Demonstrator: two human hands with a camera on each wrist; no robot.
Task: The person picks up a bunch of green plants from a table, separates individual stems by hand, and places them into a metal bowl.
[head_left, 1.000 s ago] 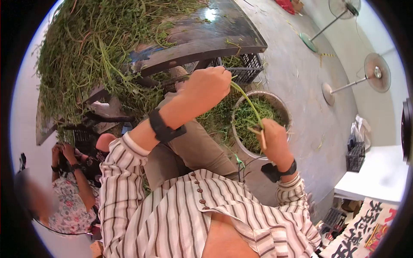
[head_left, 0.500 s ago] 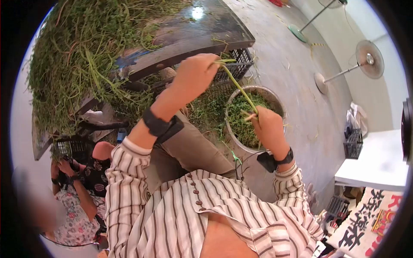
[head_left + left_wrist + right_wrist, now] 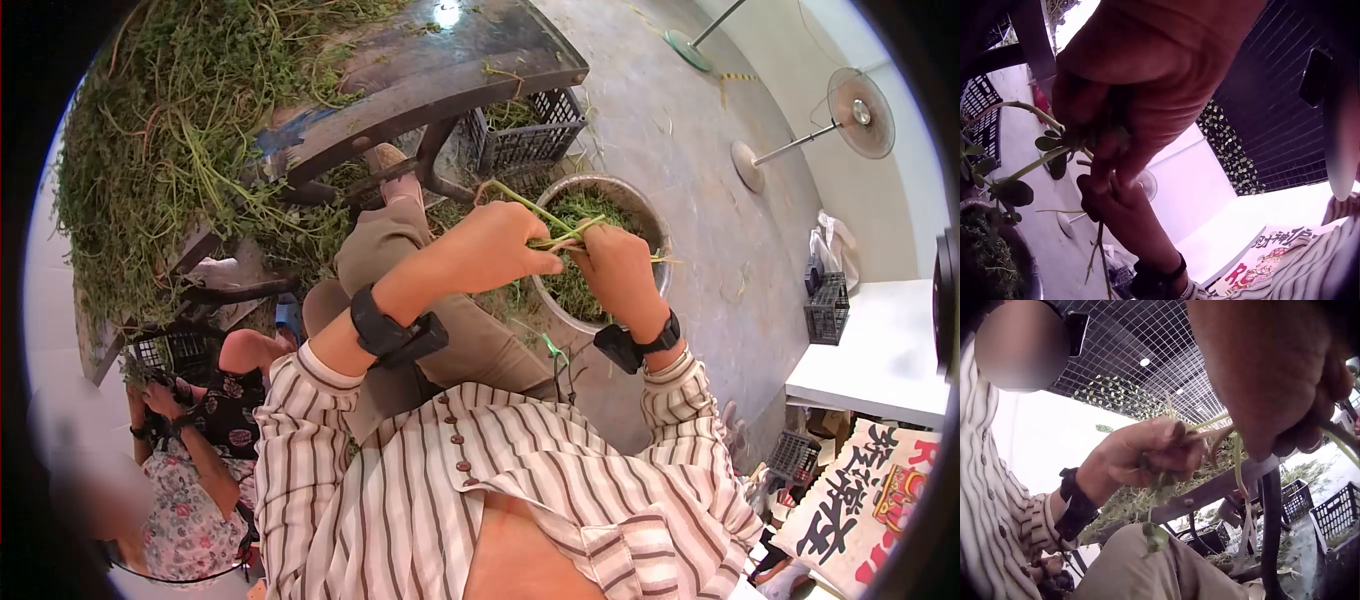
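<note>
Green plant stems (image 3: 1034,165) with small rounded leaves are gripped in both hands, which are close together over the near side of a round metal basin (image 3: 660,222). My left hand (image 3: 490,245) pinches stems between thumb and fingers, and leaves hang below it in the right wrist view. My right hand (image 3: 622,268) holds stem ends between curled fingers, with thin cut-looking ends poking out to its right. In the left wrist view, the fingertips of the two hands overlap, hiding part of the stems. Chopped-looking greens (image 3: 585,290) lie inside the basin.
A dark table (image 3: 450,60) at the upper left carries a large heap of leafy stems (image 3: 170,150). Black plastic crates (image 3: 530,140) stand under its edge. Another person (image 3: 190,480) sits at the lower left. Stand fans (image 3: 860,113) and a white table (image 3: 870,345) are to the right.
The left hand has come down and right to meet the right hand. The stem stretched between them earlier now projects up and left past the left hand.
</note>
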